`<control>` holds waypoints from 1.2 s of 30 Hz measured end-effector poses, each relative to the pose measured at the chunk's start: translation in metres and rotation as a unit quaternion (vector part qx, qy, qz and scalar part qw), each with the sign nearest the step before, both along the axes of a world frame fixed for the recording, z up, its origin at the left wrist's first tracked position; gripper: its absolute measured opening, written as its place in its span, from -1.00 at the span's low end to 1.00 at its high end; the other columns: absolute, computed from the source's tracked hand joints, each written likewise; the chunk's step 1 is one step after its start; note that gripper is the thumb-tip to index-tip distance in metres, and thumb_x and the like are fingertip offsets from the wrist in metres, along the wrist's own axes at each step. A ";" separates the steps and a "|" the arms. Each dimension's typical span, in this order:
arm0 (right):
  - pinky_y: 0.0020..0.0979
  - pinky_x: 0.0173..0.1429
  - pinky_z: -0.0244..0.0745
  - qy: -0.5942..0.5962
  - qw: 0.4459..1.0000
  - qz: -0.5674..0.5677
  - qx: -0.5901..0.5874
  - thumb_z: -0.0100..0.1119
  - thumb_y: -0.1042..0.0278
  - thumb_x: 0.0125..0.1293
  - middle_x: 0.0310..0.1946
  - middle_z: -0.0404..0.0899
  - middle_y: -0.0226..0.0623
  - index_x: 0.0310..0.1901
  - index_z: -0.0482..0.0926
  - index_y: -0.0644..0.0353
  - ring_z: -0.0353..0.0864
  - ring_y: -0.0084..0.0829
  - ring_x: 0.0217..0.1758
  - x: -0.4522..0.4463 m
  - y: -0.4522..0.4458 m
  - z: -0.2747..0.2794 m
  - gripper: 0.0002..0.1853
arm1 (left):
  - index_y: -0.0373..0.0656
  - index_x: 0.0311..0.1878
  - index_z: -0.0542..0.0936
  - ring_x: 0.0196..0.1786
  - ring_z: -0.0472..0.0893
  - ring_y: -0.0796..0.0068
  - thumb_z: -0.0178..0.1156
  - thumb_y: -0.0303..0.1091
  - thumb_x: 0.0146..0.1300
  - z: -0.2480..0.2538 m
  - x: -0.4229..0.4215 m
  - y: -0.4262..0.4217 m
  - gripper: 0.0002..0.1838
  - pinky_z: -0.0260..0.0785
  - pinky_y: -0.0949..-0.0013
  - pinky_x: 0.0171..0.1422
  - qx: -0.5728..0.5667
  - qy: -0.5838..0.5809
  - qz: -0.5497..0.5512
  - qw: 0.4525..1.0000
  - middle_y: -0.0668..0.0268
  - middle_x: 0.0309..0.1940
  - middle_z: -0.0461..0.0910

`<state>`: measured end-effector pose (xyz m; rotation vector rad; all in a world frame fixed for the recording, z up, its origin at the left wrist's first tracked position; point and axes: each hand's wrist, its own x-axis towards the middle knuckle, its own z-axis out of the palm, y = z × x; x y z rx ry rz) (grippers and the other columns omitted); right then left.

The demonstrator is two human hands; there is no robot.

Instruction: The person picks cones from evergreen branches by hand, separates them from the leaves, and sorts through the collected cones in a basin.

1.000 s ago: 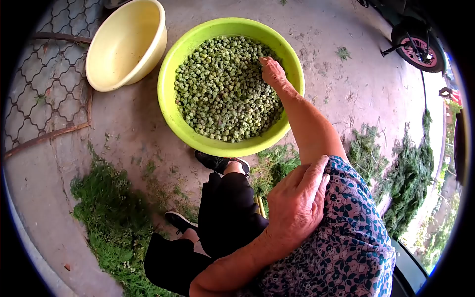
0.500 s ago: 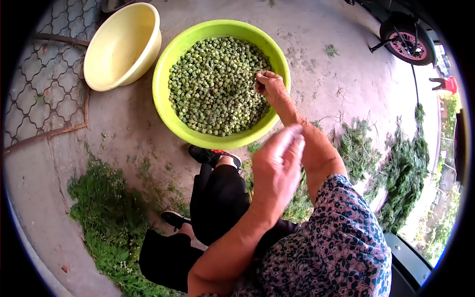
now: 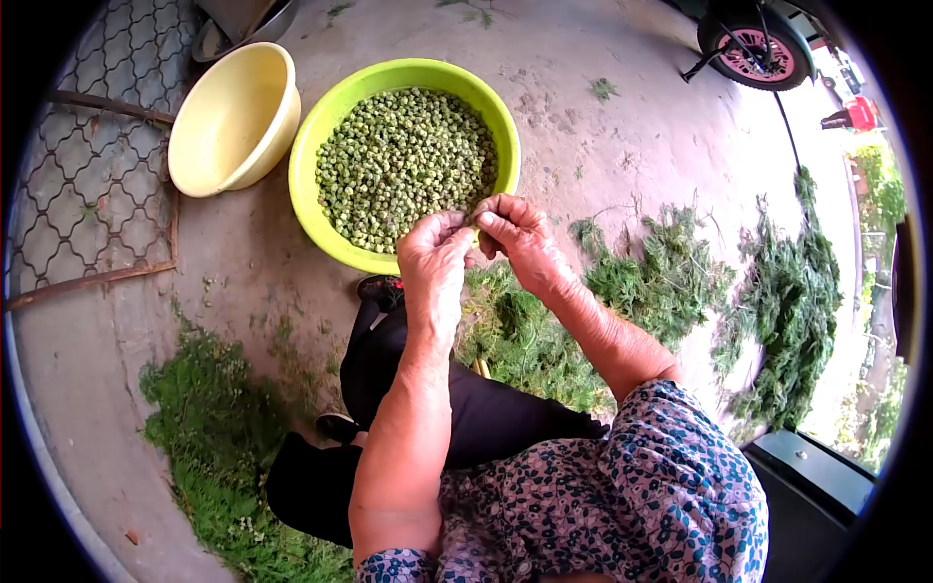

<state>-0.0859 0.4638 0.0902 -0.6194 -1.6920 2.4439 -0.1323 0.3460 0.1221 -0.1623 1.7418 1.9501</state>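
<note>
A lime-green basin [image 3: 303, 185] holds a heap of small, round green cones [image 3: 408, 160]. Above its near right rim my two hands meet, fingertips nearly touching. My left hand [image 3: 434, 267] is pinched closed, thumb against fingers. Facing it, my right hand [image 3: 523, 241] is also pinched closed with the fingers curled. A small yellow-green piece [image 3: 475, 236] shows between the fingertips of both hands; the fingers cover most of it, so its exact kind is hidden.
A pale yellow basin [image 3: 233, 117] stands tilted at the left, beside a metal lattice [image 3: 97, 185]. Cut green sprigs [image 3: 219, 428] lie on the ground at left, with more branches [image 3: 671, 267] at right. A pink-rimmed wheel [image 3: 758, 58] is at the upper right.
My right hand has come back from over the cones toward me. My left hand, blurred before, has moved up and left to meet it. The view has shifted slightly.
</note>
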 end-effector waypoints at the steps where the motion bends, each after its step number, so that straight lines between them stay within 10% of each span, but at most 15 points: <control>1: -0.60 -0.51 0.29 -0.009 0.999 -0.015 0.027 0.03 0.44 0.29 -0.62 0.43 -0.46 -0.30 0.48 0.25 0.34 -0.65 -0.62 0.008 0.002 -0.001 -0.92 | -0.30 -0.25 0.56 -0.52 0.41 0.68 0.13 -0.54 0.11 -0.005 0.000 -0.005 -0.87 0.27 0.60 -0.44 -0.048 0.032 -0.016 0.998 0.40 -0.50 0.52; 5: -0.57 -0.37 0.45 -0.172 0.949 0.070 0.256 0.14 0.44 0.18 -0.49 0.54 -0.37 -0.28 0.57 0.24 0.50 -0.62 -0.49 0.053 0.028 -0.037 -0.89 | -0.26 -0.21 0.57 -0.45 0.42 0.69 0.13 -0.53 0.10 -0.006 -0.010 -0.020 -0.83 0.25 0.60 -0.43 -0.065 0.120 0.114 0.984 0.44 -0.44 0.52; 7: -0.51 -0.36 0.55 0.030 0.811 0.190 0.552 0.25 0.49 0.02 -0.28 0.56 -0.25 -0.27 0.61 0.21 0.61 -0.51 -0.44 0.095 0.051 -0.126 -0.82 | -0.25 -0.12 0.55 -0.36 0.45 0.67 0.13 -0.51 0.12 -0.001 -0.011 -0.027 -0.77 0.28 0.59 -0.38 -0.083 0.115 0.113 0.983 0.41 -0.32 0.53; 14: -0.36 -0.36 0.51 -0.111 0.924 0.043 0.362 0.15 0.42 0.10 -0.51 0.59 -0.16 -0.33 0.60 0.27 0.59 -0.30 -0.55 0.016 0.027 -0.128 -0.86 | -0.24 0.02 0.47 -0.21 0.49 0.57 0.09 -0.50 0.18 0.018 -0.017 -0.023 -0.69 0.34 0.50 -0.17 0.047 -0.039 0.241 0.968 0.33 -0.19 0.49; 21: -0.17 -0.14 0.43 0.040 0.843 -0.011 0.537 0.04 0.56 0.05 -0.22 0.48 -0.14 -0.19 0.53 0.18 0.53 -0.05 -0.24 -0.117 -0.002 -0.161 -0.75 | -0.21 0.06 0.41 -0.10 0.48 0.47 0.04 -0.49 0.24 0.028 -0.029 -0.029 -0.70 0.31 0.48 -0.08 0.077 -0.046 0.347 0.933 0.26 0.00 0.41; 27: -0.15 -0.15 0.45 -0.132 0.741 0.100 0.651 0.05 0.49 0.06 -0.21 0.46 -0.15 -0.24 0.52 0.11 0.54 -0.07 -0.21 -0.148 -0.005 -0.186 -0.80 | -0.19 0.01 0.44 -0.16 0.47 0.51 0.07 -0.46 0.24 0.025 -0.032 -0.036 -0.73 0.29 0.45 -0.08 0.099 -0.056 0.372 0.921 0.30 -0.05 0.43; 36: -0.26 -0.20 0.46 -0.114 0.907 -0.041 0.404 0.23 0.45 -0.03 -0.45 0.57 -0.09 -0.33 0.60 0.24 0.58 -0.13 -0.34 -0.113 0.017 -0.169 -0.83 | -0.22 0.02 0.43 -0.13 0.49 0.48 0.07 -0.41 0.26 0.025 -0.030 -0.033 -0.73 0.29 0.46 -0.06 0.085 -0.064 0.374 0.921 0.28 -0.02 0.43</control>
